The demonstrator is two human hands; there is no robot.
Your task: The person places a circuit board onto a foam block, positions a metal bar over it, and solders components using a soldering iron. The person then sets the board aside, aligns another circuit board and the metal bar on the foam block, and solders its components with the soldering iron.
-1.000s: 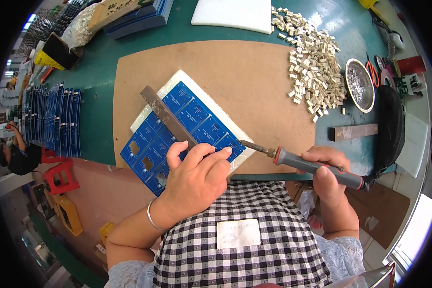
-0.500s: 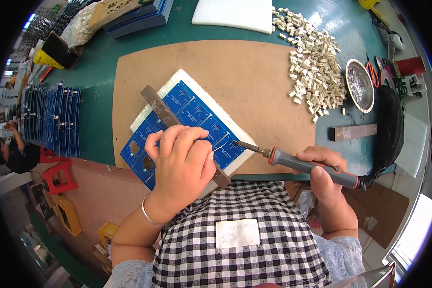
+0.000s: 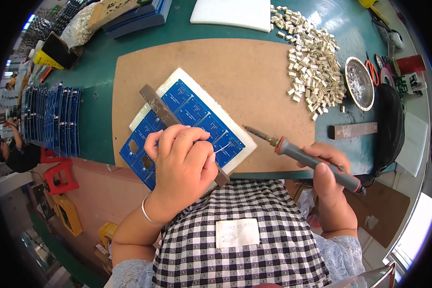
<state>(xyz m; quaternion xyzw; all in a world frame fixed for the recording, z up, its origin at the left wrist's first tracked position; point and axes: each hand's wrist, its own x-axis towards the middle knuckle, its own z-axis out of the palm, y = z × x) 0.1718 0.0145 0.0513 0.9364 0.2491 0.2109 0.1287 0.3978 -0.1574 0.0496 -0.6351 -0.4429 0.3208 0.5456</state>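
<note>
A worker in a checked apron bends over a blue circuit-board panel [image 3: 187,122] that lies tilted on a white foam pad [image 3: 185,77] atop a brown fibreboard sheet [image 3: 235,67] on a green bench [image 3: 101,120]. The left hand [image 3: 182,165] rests on the near half of the panel, fingers curled together and pinching a thin strand of solder wire [image 3: 221,149] that pokes out toward the right. A flat, dark metal bar [image 3: 158,108] lies slantwise across the panel and runs under that hand. The right hand [image 3: 329,175] is wrapped tight around the grey handle of a soldering iron [image 3: 297,153], whose tip hovers over the fibreboard just beside the pad's right corner, clear of the panel. Farther back on the right, a heap of small cream-coloured connectors [image 3: 312,62] spreads across the bench beside a round metal dish [image 3: 359,84]. At the left edge, more blue boards stand on end in a rack [image 3: 53,117].
</note>
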